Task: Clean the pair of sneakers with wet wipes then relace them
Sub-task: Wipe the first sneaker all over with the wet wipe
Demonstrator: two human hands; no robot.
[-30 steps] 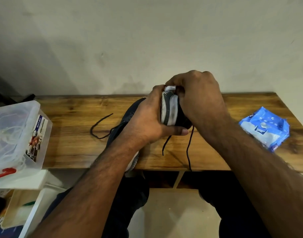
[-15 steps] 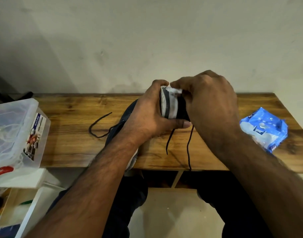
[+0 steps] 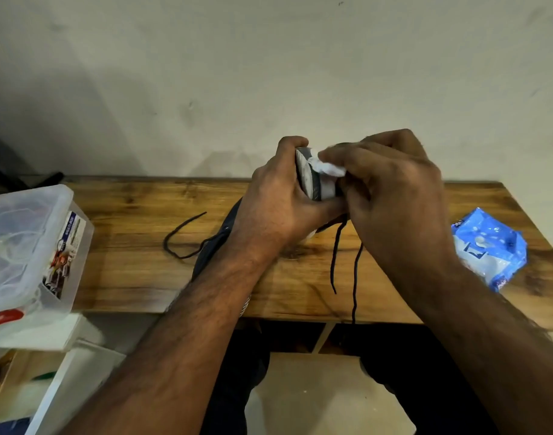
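Between the two sets of fingers sat the dark sneaker with the white-and-grey rubber sole [image 3: 312,180], held up off the brown wooden tabletop [image 3: 137,215], sole edge facing me. Left hand [image 3: 278,202] was wrapped round its far side, fingers curled over the top and thumb clamped underneath. Right hand [image 3: 391,186] had its fingers bunched, pinching a crumpled white wet wipe [image 3: 327,166] against the sole rim right at the left fingertips.

Two black lace ends [image 3: 347,262] dangled below the right palm, past the table edge. Below the left wrist I saw a second dark sneaker [image 3: 215,246] flat on the tabletop, its loose black lace [image 3: 181,237] curling out further left. Blue plastic wet-wipe pack [image 3: 488,249] lay well right of the right hand; clear plastic storage box [image 3: 30,246] well left.

My read: cleaning step, relacing not started.

Risks:
- wipe was small and balled; hard rubbing could roll it out of the pinch
- dangling ends could snag on the table edge and jerk the shoe
- left grip was only on the edge; sideways scrubbing could twist it loose
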